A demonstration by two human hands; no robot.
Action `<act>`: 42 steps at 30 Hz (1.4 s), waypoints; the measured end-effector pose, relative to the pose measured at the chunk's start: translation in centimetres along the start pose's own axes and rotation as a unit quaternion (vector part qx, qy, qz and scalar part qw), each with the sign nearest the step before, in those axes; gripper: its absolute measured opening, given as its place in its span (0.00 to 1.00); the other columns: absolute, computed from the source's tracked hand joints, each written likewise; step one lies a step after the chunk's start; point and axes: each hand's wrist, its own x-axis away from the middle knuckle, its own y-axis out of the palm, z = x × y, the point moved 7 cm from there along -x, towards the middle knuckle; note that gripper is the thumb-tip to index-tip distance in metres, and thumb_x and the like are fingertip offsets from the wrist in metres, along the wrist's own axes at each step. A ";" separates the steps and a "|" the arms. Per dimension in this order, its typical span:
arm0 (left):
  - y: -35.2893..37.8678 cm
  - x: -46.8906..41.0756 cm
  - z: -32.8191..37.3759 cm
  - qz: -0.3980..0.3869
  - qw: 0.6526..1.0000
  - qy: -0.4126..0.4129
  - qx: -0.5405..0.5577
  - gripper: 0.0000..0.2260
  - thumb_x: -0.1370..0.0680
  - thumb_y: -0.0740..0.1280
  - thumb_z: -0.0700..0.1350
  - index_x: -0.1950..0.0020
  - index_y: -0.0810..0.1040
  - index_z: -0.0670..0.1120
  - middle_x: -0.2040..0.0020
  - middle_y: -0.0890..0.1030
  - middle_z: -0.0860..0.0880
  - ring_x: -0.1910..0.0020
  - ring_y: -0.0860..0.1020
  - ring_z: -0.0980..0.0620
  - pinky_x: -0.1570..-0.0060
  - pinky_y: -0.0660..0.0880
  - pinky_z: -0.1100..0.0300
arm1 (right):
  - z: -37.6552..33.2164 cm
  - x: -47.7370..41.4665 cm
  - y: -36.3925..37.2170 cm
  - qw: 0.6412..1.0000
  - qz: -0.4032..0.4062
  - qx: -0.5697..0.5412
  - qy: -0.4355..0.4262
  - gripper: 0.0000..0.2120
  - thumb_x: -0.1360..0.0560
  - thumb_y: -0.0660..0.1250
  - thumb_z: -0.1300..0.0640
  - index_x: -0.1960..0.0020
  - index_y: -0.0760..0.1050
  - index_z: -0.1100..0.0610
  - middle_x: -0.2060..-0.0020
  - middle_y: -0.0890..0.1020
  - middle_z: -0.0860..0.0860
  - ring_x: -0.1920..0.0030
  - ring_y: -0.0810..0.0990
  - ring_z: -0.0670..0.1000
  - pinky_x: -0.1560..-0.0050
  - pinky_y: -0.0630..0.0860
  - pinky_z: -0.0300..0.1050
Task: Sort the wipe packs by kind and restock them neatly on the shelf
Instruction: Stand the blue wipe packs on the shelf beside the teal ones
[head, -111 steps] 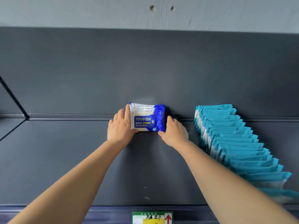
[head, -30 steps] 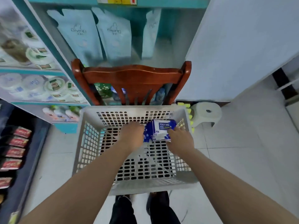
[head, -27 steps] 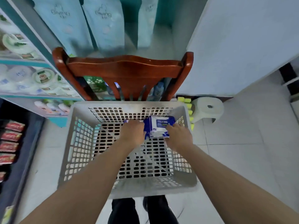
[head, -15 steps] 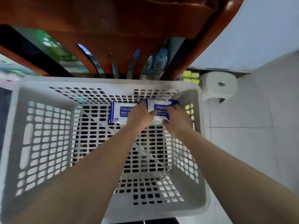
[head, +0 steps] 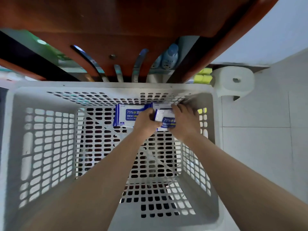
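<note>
Both hands deep in the white perforated basket (head: 41, 147), at its far wall — left hand (head: 146, 121) and right hand (head: 185, 124) clenched together around a small bunch of blue-and-white alcohol wipe packs (head: 165, 120). One more pack (head: 126, 117) lies flat on the basket floor, touching the left hand. Risk: slick wrappers, several squeezed at once — one may slide out on the lift, and the flat pack may be missed.

We look down on a pale tiled floor (head: 260, 164) on the right, with thin grout lines. At the far side a reddish-brown wooden chair (head: 133, 22) fills the top. Right of it rises a plain pale wall (head: 283, 30). At the wall's foot sits a white stool (head: 233, 82), with small yellow blocks (head: 203, 77) just beside it.
</note>
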 end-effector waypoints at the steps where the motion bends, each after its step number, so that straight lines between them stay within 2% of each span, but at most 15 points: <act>1: -0.2 0.4 -0.3 -0.005 1.000 0.011 0.006 0.11 0.30 0.74 0.37 0.49 0.78 0.42 0.54 0.82 0.46 0.54 0.81 0.46 0.53 0.78 0.51 | -0.2 0.2 0.0 1.000 -0.015 0.006 -0.006 0.31 0.28 0.69 0.47 0.29 0.63 0.51 0.34 0.72 0.51 0.31 0.66 0.55 0.31 0.58 0.54; 4: -1.6 1.0 -1.4 0.001 0.999 0.019 0.035 0.09 0.29 0.72 0.36 0.54 0.77 0.46 0.56 0.81 0.48 0.54 0.80 0.46 0.54 0.78 0.51 | -1.3 0.5 0.2 0.997 -0.062 -0.018 -0.036 0.22 0.25 0.66 0.47 0.34 0.68 0.52 0.38 0.76 0.51 0.39 0.74 0.55 0.40 0.67 0.50; 7: -4.9 0.1 -3.4 0.107 0.994 0.004 0.003 0.13 0.28 0.69 0.36 0.45 0.78 0.47 0.46 0.75 0.49 0.46 0.75 0.50 0.53 0.77 0.62 | -2.1 0.4 0.0 0.996 -0.055 -0.054 -0.044 0.21 0.24 0.66 0.49 0.34 0.68 0.53 0.39 0.75 0.51 0.43 0.77 0.56 0.47 0.70 0.48; 9: -6.9 -0.8 -5.3 0.179 0.979 -0.045 -0.081 0.18 0.26 0.67 0.41 0.36 0.74 0.46 0.39 0.71 0.45 0.39 0.71 0.45 0.44 0.75 0.52 | -2.4 0.1 0.1 0.996 -0.051 -0.061 -0.044 0.23 0.23 0.66 0.49 0.31 0.66 0.51 0.38 0.75 0.51 0.42 0.77 0.55 0.46 0.71 0.49; 10: -7.3 -1.4 -6.3 0.181 0.972 -0.087 -0.125 0.21 0.25 0.67 0.44 0.33 0.71 0.45 0.36 0.70 0.43 0.36 0.69 0.43 0.41 0.73 0.46 | -2.5 -0.1 0.3 0.995 -0.052 -0.071 -0.037 0.23 0.24 0.66 0.49 0.31 0.65 0.51 0.38 0.76 0.51 0.43 0.77 0.55 0.46 0.71 0.49; 12: -7.2 -2.3 -7.5 0.149 0.960 -0.152 -0.182 0.24 0.24 0.67 0.51 0.32 0.69 0.41 0.35 0.70 0.40 0.36 0.69 0.40 0.39 0.71 0.44 | -2.4 -0.5 0.7 0.993 -0.053 -0.102 -0.013 0.23 0.25 0.68 0.48 0.34 0.66 0.52 0.41 0.78 0.51 0.45 0.79 0.55 0.47 0.75 0.50; 14: -7.0 -2.9 -8.0 0.136 0.956 -0.184 -0.181 0.27 0.27 0.71 0.55 0.35 0.70 0.41 0.38 0.72 0.41 0.38 0.72 0.41 0.41 0.73 0.46 | -2.3 -0.8 1.1 0.991 -0.049 -0.121 0.003 0.22 0.26 0.69 0.48 0.37 0.66 0.53 0.42 0.79 0.51 0.46 0.80 0.55 0.47 0.76 0.52; 18: -6.7 -3.2 -8.2 0.145 0.969 -0.199 -0.003 0.25 0.32 0.77 0.46 0.40 0.73 0.43 0.45 0.79 0.45 0.47 0.78 0.44 0.47 0.78 0.48 | -2.3 -1.2 1.5 0.990 -0.051 -0.134 0.009 0.23 0.27 0.70 0.47 0.37 0.67 0.53 0.42 0.79 0.51 0.45 0.79 0.55 0.46 0.76 0.53; 21: -6.3 -2.3 -7.4 0.143 0.973 -0.161 0.087 0.20 0.31 0.75 0.37 0.42 0.73 0.44 0.49 0.79 0.49 0.51 0.77 0.48 0.48 0.77 0.50 | -2.3 -1.1 1.4 0.988 -0.060 -0.142 0.011 0.23 0.27 0.71 0.48 0.37 0.67 0.53 0.41 0.79 0.51 0.43 0.78 0.55 0.45 0.75 0.53; 27: -6.4 1.6 -6.9 0.149 0.957 -0.124 0.214 0.19 0.30 0.71 0.29 0.44 0.73 0.45 0.54 0.78 0.51 0.60 0.75 0.55 0.65 0.72 0.63 | -2.2 0.0 -0.2 0.986 -0.068 -0.154 0.007 0.22 0.26 0.70 0.50 0.36 0.68 0.52 0.43 0.79 0.51 0.45 0.79 0.54 0.49 0.75 0.49; 30: -7.1 4.3 -6.7 0.155 0.947 -0.114 0.259 0.19 0.30 0.70 0.27 0.46 0.75 0.46 0.57 0.80 0.52 0.62 0.76 0.58 0.65 0.72 0.66 | -2.9 1.1 -1.4 0.985 -0.070 -0.160 -0.007 0.20 0.25 0.69 0.51 0.36 0.68 0.53 0.43 0.80 0.51 0.46 0.79 0.55 0.49 0.76 0.50; 32: -8.0 6.3 -6.7 0.164 0.936 -0.102 0.294 0.18 0.30 0.69 0.26 0.47 0.77 0.45 0.59 0.80 0.52 0.62 0.77 0.55 0.64 0.74 0.66 | -3.7 2.3 -2.5 0.983 -0.063 -0.168 -0.020 0.19 0.25 0.69 0.52 0.37 0.68 0.53 0.44 0.80 0.52 0.47 0.79 0.56 0.49 0.76 0.51; 36: -10.2 10.9 -6.0 0.196 0.918 -0.067 0.339 0.19 0.29 0.67 0.26 0.53 0.77 0.52 0.57 0.80 0.51 0.58 0.77 0.52 0.56 0.79 0.56 | -5.6 5.3 -5.0 0.971 -0.028 -0.232 -0.043 0.18 0.25 0.68 0.55 0.38 0.69 0.52 0.47 0.81 0.51 0.50 0.79 0.56 0.53 0.76 0.49; 39: -12.3 14.7 -5.2 0.233 0.904 -0.026 0.357 0.20 0.29 0.67 0.26 0.52 0.77 0.52 0.56 0.82 0.52 0.57 0.79 0.53 0.58 0.77 0.59 | -7.4 7.7 -7.3 0.958 -0.009 -0.277 -0.070 0.13 0.27 0.70 0.54 0.45 0.70 0.50 0.55 0.81 0.48 0.57 0.79 0.53 0.61 0.73 0.46; 42: -14.4 18.9 -4.5 0.270 0.880 0.009 0.389 0.21 0.29 0.67 0.26 0.50 0.77 0.53 0.56 0.83 0.53 0.57 0.80 0.55 0.60 0.76 0.64 | -10.0 10.0 -9.9 0.944 0.019 -0.308 -0.115 0.12 0.28 0.72 0.53 0.52 0.69 0.49 0.55 0.82 0.50 0.56 0.79 0.54 0.57 0.76 0.50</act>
